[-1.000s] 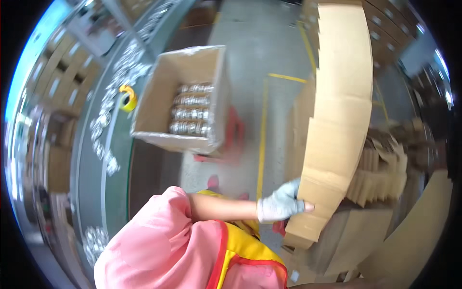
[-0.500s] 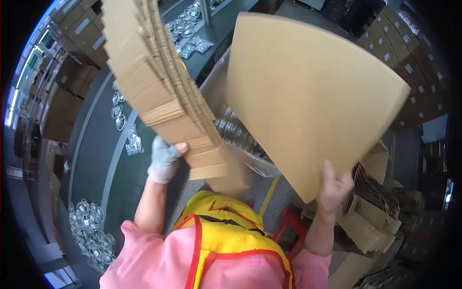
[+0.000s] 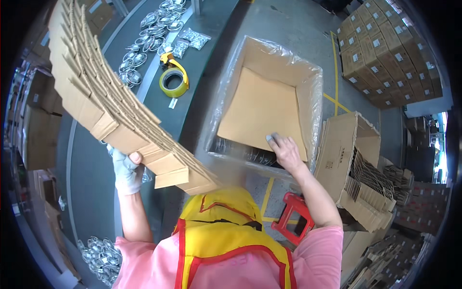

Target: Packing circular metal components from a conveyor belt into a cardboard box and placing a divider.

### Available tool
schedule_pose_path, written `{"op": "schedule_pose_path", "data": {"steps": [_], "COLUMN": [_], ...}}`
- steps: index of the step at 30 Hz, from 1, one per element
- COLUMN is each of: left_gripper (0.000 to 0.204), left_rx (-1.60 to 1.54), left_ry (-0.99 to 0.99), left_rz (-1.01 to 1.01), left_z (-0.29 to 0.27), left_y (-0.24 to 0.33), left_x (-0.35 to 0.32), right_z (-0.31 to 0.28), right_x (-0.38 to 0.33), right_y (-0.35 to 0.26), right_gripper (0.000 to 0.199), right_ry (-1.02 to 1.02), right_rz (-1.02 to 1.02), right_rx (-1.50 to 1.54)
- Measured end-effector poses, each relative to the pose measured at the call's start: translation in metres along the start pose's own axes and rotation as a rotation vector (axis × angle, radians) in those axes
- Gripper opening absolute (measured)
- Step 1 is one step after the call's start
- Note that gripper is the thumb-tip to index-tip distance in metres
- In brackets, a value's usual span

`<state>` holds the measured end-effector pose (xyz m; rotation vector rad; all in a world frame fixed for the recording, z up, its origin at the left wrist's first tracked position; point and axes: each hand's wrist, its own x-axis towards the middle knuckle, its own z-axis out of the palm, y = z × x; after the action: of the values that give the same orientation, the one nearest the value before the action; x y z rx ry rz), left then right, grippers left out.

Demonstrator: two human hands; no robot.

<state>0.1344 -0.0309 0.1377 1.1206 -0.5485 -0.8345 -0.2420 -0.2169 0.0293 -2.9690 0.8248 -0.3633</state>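
My left hand, in a grey glove, is closed on the lower part of a bundle of cardboard dividers, folded flat and fanned out over the bench. A large carton lined with clear plastic stands in front of me. Inside it lies a flat cardboard sheet, its near edge short of the carton's near wall. Through that gap dark packed contents show, too small to make out. My right hand, a grey cover on one fingertip, is closed at the sheet's near edge; its grip is partly hidden.
On the dark green bench at left lie a tape dispenser, coiled cables and small clear bags. An open carton of dividers stands at right, near a red plastic stool. Stacked boxes fill the far right.
The cardboard sheet has gone from being held up in my right hand to lying inside the lined carton. My left hand and the dividers have swung left, uncovering the tape dispenser.
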Motion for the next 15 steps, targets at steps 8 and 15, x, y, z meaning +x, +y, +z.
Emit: {"op": "schedule_pose_path", "data": {"steps": [8, 15], "left_gripper": [0.063, 0.050], "left_rx": [-0.144, -0.278], "left_ry": [-0.105, -0.423], "left_rz": [-0.132, -0.359], "left_z": [0.028, 0.094], "left_y": [-0.003, -0.044], "left_x": [0.020, 0.037], "right_z": [0.037, 0.053], "right_x": [0.022, 0.020], "right_y": [-0.003, 0.018], "right_gripper": [0.048, 0.055], "right_ry": [-0.327, -0.773], "right_rz": [-0.103, 0.225], "right_rx": [0.112, 0.412]}}
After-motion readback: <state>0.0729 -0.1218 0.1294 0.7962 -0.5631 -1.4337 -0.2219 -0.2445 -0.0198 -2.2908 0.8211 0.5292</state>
